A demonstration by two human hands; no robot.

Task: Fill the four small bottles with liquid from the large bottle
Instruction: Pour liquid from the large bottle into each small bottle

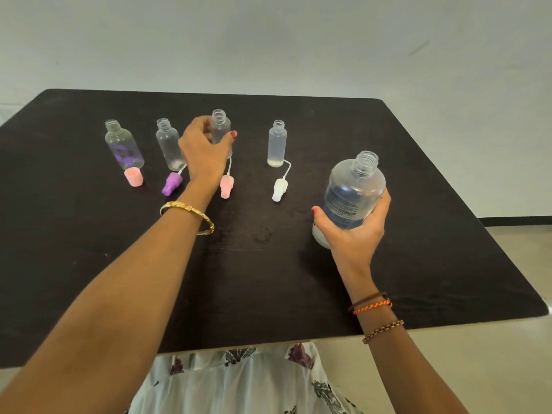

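- Floral cloth lies nearest, below the near edge of the dark bench.
- Right hand grips the large bottle round its lower body at the near right of the bench, thumb on the left side and fingers curled round the right; the bottle is uncapped, tilts a little to the right, and liquid shows pale at its base.
- Left hand reaches far across the bench and holds the third bottle in a row of four small ones, thumb on its right side, the other fingers curled round the left; its neck is open.
- First bottle, far left, stands open with a purple print on it; a pink cap stands just in front of it.
- Second bottle stands open beside the left hand; a purple sprayer lies in front, its tube running toward the bottle's base.
- Pink sprayer lies in front of the third bottle, its thin tube rising toward that bottle.
- Fourth bottle, to the right and apart from the hand, stands open with a shallow layer of liquid at the bottom; a white sprayer lies in front of it.
- Gold bangle sits on the left wrist; thread bands and a bead bracelet sit on the right.
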